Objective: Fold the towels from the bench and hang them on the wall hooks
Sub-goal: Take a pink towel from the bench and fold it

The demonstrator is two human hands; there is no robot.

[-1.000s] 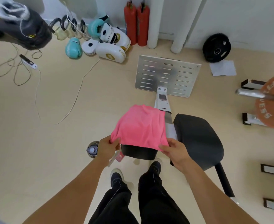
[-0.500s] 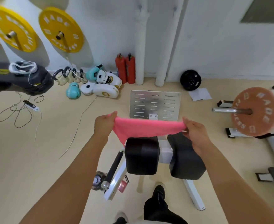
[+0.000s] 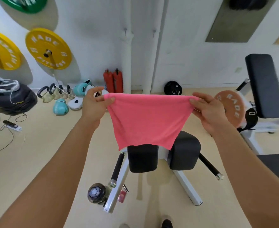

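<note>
Towel (image 3: 147,122) now higher, hanging open

The pink towel (image 3: 147,119) is soft cloth with a fine, slightly nubby terry texture and a matt look; its lower edge is thin and a little frayed. Beneath it, the bench pads (image 3: 143,157) are black padded vinyl or leather-like covering, smooth with a dull sheen. The bench frame (image 3: 187,186) is white-painted metal, smooth and semi-glossy, with a black matt handle bar (image 3: 116,167) ending in a bright metal cap. On the far left wall the yellow weight plates (image 3: 48,48) look like matt rubber. The two red extinguishers (image 3: 113,80) are glossy painted metal. The floor (image 3: 37,162) is smooth, pale, low-sheen.
</note>
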